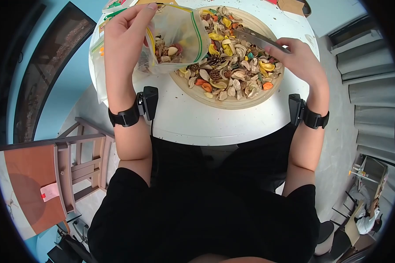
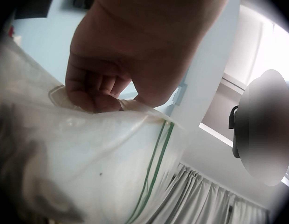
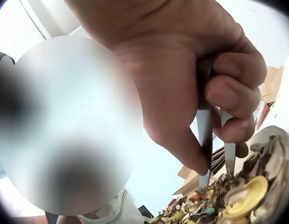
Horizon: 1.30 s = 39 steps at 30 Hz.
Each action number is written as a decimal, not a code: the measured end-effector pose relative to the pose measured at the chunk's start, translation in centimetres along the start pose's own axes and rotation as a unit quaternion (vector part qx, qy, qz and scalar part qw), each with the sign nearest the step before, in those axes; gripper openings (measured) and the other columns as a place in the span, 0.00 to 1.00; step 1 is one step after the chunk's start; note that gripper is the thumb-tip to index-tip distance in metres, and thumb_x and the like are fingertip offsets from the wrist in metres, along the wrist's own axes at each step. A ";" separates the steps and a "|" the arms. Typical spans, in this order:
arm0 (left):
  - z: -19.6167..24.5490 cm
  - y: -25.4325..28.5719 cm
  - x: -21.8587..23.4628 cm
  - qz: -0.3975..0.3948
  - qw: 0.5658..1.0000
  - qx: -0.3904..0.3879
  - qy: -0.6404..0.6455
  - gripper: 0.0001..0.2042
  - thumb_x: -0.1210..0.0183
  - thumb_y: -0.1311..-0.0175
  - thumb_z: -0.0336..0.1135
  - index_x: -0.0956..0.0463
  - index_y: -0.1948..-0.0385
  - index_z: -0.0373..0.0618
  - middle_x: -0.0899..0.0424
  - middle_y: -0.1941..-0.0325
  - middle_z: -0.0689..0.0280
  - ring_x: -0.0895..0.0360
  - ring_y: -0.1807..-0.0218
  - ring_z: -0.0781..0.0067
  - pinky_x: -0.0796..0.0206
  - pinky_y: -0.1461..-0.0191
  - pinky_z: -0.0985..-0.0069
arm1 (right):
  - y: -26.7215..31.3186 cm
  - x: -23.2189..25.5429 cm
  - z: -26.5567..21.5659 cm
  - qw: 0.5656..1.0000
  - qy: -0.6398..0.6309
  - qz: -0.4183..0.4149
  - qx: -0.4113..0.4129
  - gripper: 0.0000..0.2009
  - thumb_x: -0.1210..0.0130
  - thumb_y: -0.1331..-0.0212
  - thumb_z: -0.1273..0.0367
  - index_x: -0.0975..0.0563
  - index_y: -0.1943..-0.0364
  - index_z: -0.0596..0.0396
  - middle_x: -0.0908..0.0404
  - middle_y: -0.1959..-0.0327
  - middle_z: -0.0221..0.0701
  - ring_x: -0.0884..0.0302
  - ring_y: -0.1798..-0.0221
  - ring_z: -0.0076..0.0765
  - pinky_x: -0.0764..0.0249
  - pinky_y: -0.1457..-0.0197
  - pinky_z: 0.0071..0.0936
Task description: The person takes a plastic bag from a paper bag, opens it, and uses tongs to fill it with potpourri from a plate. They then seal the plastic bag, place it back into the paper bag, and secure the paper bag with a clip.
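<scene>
My left hand (image 1: 126, 41) pinches the upper edge of a clear zip bag (image 1: 186, 53) with a green-striped seal, its mouth spread toward the plate. Some dried petals and pods show inside the bag. In the left wrist view, curled fingers and thumb grip the plastic (image 2: 135, 144) at its rim. Metal tongs (image 1: 261, 40) are held in my right hand (image 1: 302, 59), their tips down at the potpourri (image 1: 237, 72). The right wrist view shows both tong arms (image 3: 230, 158) reaching into the dried pieces. A round, pale wooden plate (image 1: 232, 104) carries the potpourri.
The plate and bag are on a round white table (image 1: 206, 131). More plastic packaging (image 1: 102, 70) lies at the table's left edge. A brown cardboard piece (image 1: 293, 6) sits at the far right. To the left stands a wooden chair (image 1: 85, 166).
</scene>
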<state>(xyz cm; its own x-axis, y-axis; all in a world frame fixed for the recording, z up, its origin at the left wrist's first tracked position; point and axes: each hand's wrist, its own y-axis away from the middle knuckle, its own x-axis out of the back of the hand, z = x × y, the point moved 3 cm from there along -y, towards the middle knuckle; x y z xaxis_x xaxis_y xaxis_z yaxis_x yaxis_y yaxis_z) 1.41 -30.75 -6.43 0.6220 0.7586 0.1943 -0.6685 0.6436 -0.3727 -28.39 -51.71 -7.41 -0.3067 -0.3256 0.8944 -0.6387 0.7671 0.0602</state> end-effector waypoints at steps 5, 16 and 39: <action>-0.1 -0.1 0.2 -0.005 1.000 -0.005 -0.003 0.13 0.36 0.31 0.42 0.12 0.59 0.40 0.23 0.75 0.77 0.34 0.71 0.89 0.48 0.67 0.84 | 0.5 -1.0 -1.7 0.995 0.080 0.037 0.052 0.27 0.36 0.37 0.50 0.16 0.49 0.62 0.12 0.66 0.46 0.12 0.63 0.46 0.20 0.55 0.36; -0.4 -0.2 0.5 -0.004 1.000 0.001 -0.001 0.13 0.36 0.31 0.41 0.12 0.58 0.39 0.22 0.74 0.77 0.32 0.69 0.89 0.45 0.64 0.84 | 0.6 -0.4 -2.7 0.989 0.096 0.067 0.092 0.18 0.36 0.37 0.57 0.13 0.55 0.60 0.13 0.73 0.44 0.13 0.69 0.46 0.19 0.59 0.36; -0.4 -0.1 0.3 -0.006 1.000 0.004 0.018 0.13 0.35 0.31 0.41 0.13 0.59 0.39 0.21 0.73 0.77 0.31 0.67 0.88 0.43 0.62 0.85 | 2.9 2.9 -5.0 0.977 -0.154 0.120 0.082 0.22 0.36 0.36 0.52 0.14 0.55 0.60 0.17 0.75 0.31 0.24 0.69 0.21 0.31 0.65 0.21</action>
<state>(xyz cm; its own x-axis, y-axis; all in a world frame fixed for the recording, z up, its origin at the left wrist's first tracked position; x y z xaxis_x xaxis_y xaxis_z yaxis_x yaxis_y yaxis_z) 1.84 -30.59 -6.70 0.6436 0.7472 0.1658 -0.6641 0.6529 -0.3642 -27.57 -47.68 -2.38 -0.6430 -0.3184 0.6965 -0.6194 0.7512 -0.2284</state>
